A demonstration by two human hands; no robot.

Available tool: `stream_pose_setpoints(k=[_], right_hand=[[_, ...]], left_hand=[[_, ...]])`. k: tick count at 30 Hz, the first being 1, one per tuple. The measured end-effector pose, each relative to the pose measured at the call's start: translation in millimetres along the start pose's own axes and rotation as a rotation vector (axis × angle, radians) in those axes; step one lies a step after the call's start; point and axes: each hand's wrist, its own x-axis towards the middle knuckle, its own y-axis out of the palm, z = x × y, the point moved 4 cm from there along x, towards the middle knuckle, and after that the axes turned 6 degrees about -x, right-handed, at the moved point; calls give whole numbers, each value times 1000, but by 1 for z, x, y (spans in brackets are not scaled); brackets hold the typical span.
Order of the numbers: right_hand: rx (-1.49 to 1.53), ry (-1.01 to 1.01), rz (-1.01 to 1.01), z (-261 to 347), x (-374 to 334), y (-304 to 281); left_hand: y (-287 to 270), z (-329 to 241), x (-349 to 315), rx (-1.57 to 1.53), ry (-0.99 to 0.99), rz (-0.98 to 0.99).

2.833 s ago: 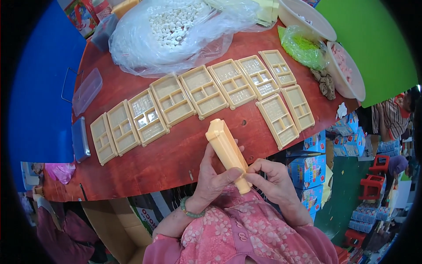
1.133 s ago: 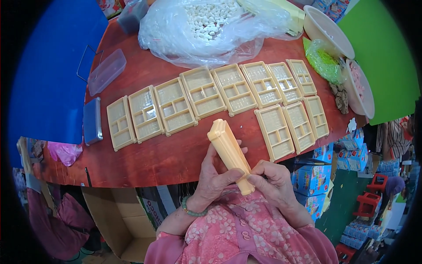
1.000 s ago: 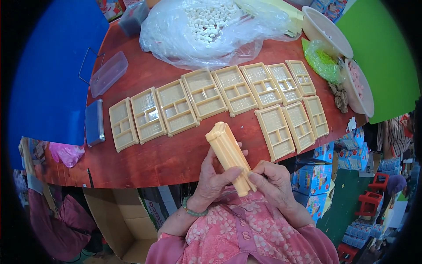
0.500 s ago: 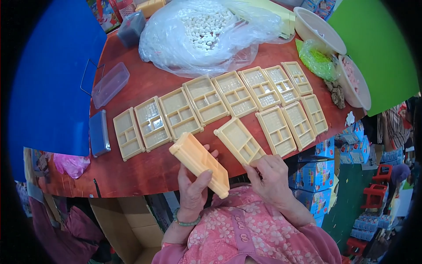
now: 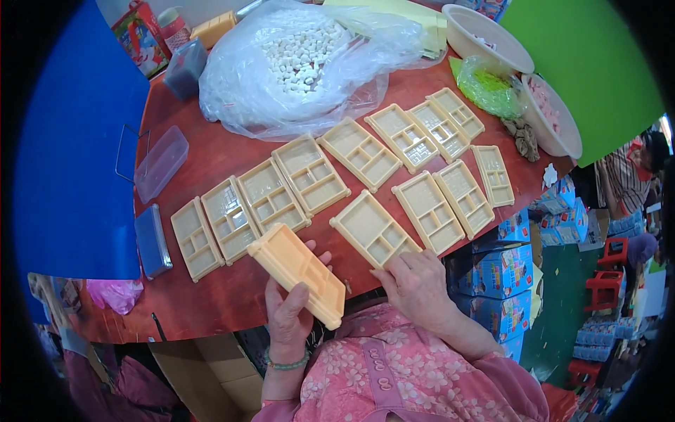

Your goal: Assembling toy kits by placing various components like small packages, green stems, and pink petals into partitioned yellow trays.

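My left hand (image 5: 287, 320) is closed round a deeper-orange plastic compartment tray (image 5: 281, 264), tilted above the table's near edge. Its sides look thick, and I cannot tell whether more than one is stacked there. With thumb and fingers, my right hand (image 5: 420, 287) grips the near end of a cream compartment tray (image 5: 364, 216) that lies on the table. Beyond both hands runs a slanting row of like trays, among them a left-end tray (image 5: 197, 239) and a middle tray (image 5: 358, 153). To the right a shorter group includes another tray (image 5: 429, 211).
A large clear bag of small white pieces (image 5: 299, 67) lies at the back of the red table (image 5: 232, 309). Bowls, one with pink pieces (image 5: 548, 105), and a bag of green bits (image 5: 492, 91) stand back right. A clear lid (image 5: 162, 165) and blue case (image 5: 152, 241) lie left.
The view has shifted slightly. The tray at my right hand has turned a little, and gaps in the far row look wider. Both hands keep their trays.
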Motion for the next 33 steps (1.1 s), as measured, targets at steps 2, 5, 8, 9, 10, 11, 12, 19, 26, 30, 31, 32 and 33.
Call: stream_pose_setpoints(k=[2, 5, 8, 9, 10, 11, 12, 19, 26, 30, 31, 32, 33], right_hand=[[2, -10, 26, 2, -2, -6], [-15, 8, 68, -2, -3, -6], [-43, 48, 86, -12, 4, 0], [-45, 47, 80, -13, 6, 1], [-47, 46, 73, -14, 8, 1], [-43, 41, 67, -15, 10, 1], [-33, 34, 54, -17, 13, 4], [6, -8, 89, -29, 31, 8], [18, -24, 135, -33, 39, 10], [11, -44, 157, -34, 38, 12], [8, -37, 158, -35, 38, 13], [7, -42, 126, -36, 38, 12], [13, -53, 118, -34, 39, 10]], left_hand=[[-3, -7, 0, 15, 26, 14], [-10, -10, 3, 5, -4, 12], [-14, -8, 11, -9, -52, 23], [-13, -8, 11, -35, -80, 23], [-12, -8, 12, -30, -74, 24], [-10, -9, 12, 9, -81, 27], [-11, -8, 17, 45, -91, 26], [-16, -15, 47, -59, -195, 92], [-14, -18, 56, -10, -266, 73], [-15, -15, 59, -24, -243, 66], [-16, -12, 59, -47, -243, 76], [-16, -11, 57, -68, -239, 71], [-16, -10, 53, -63, -225, 70]])
